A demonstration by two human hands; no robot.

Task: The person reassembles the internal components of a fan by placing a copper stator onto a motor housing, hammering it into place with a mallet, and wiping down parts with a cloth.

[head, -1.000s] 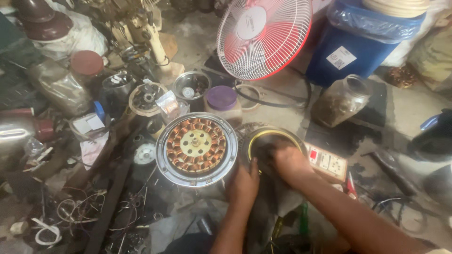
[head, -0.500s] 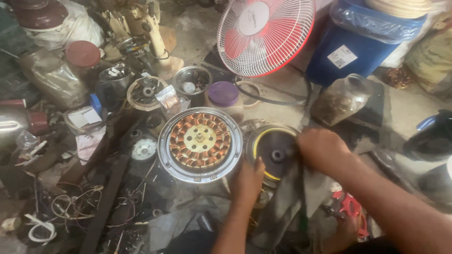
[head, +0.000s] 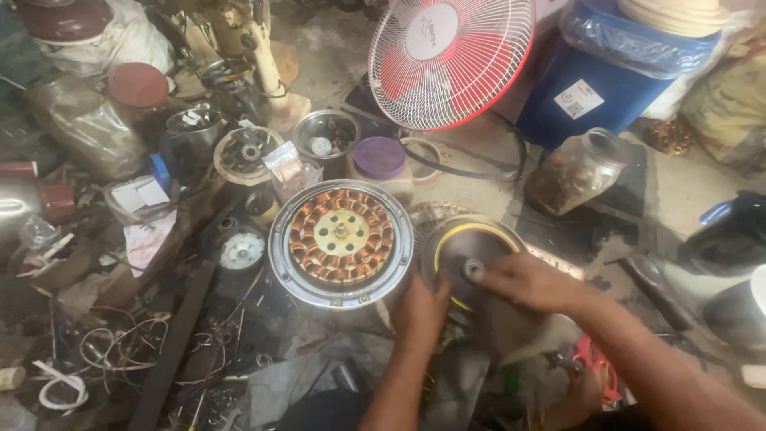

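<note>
- Down at the middle of the cluttered workshop floor lies a dark round motor cover with a yellow ring painted near its rim and a small metal bearing hub at its centre.
- Resting on the cover from the right, the right hand has its fingertips touching the hub; the fingers are stretched forward and only loosely curled, pressing rather than gripping.
- Below the cover's left edge, the left hand lies with its fingers bent against the rim; whether they close around the edge or only lean on it is hard to tell, since the knuckles hide the tips.
- Just beside the cover, to its left and almost touching it, sits a round silver motor housing, open side up, with a ring of copper windings around a pale yellow core.
- Further left of the housing lie a small white disc and tangled loose wires.
- Behind the housing stand a purple-lidded jar, a steel bowl and a small clear plastic bag.
- Well behind the cover leans a red and white fan grille, with a blue plastic drum to its right.
- Near the drum, a clear glass jar with brownish contents lies tilted.
- Close under the right forearm shows a red-handled tool.
</note>
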